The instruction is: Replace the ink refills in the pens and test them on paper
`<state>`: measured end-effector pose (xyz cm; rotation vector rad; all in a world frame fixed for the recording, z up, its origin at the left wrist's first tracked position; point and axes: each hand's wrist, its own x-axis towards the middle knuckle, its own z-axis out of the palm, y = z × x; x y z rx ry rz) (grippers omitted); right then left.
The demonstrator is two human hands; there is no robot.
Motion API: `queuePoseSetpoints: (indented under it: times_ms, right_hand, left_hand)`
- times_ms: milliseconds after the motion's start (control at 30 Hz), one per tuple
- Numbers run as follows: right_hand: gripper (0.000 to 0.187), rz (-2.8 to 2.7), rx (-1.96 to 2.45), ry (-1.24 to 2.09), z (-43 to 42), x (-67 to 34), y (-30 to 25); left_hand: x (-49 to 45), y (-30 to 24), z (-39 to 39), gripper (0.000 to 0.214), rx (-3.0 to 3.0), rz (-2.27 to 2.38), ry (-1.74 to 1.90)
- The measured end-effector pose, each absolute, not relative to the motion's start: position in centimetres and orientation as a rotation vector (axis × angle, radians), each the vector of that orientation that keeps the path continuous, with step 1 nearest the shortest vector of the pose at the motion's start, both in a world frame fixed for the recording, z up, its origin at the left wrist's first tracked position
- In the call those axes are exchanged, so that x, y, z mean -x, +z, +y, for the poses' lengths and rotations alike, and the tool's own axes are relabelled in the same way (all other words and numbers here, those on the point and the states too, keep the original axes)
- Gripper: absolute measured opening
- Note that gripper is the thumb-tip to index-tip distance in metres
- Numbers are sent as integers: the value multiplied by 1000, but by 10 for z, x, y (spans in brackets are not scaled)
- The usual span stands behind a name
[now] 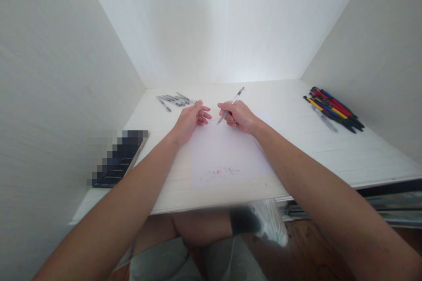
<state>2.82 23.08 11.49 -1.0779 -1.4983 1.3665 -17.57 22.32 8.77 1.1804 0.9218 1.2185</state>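
Observation:
My right hand [238, 116] grips a clear pen [232, 103] in a writing hold, its tip down over the far edge of a white sheet of paper [227, 153] on the white table [329, 149]. Small coloured marks sit near the sheet's near edge. My left hand [193, 118] rests on the sheet's far left corner, fingers loosely curled and apart, holding nothing. The two hands are a few centimetres apart.
Several clear pens [174, 100] lie at the back left of the table. A bundle of coloured pens [332, 109] lies at the right. A dark flat device [120, 158] rests on the left edge. White walls close in on three sides.

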Motion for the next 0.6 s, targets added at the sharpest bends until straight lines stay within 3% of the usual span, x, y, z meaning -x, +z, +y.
queuePoseSetpoints:
  times_ms: [133, 333, 600]
  right_hand:
    - [16, -1627, 1131, 1178, 233, -27, 109]
    - [20, -1562, 1059, 1405, 231, -27, 106]
    - [10, -1870, 1121, 1040, 238, -31, 94]
  left_hand:
    - [174, 87, 226, 43, -1175, 943, 1222]
    - [171, 94, 223, 39, -1157, 991, 1226]
    - [173, 95, 223, 39, -1143, 999, 1229]
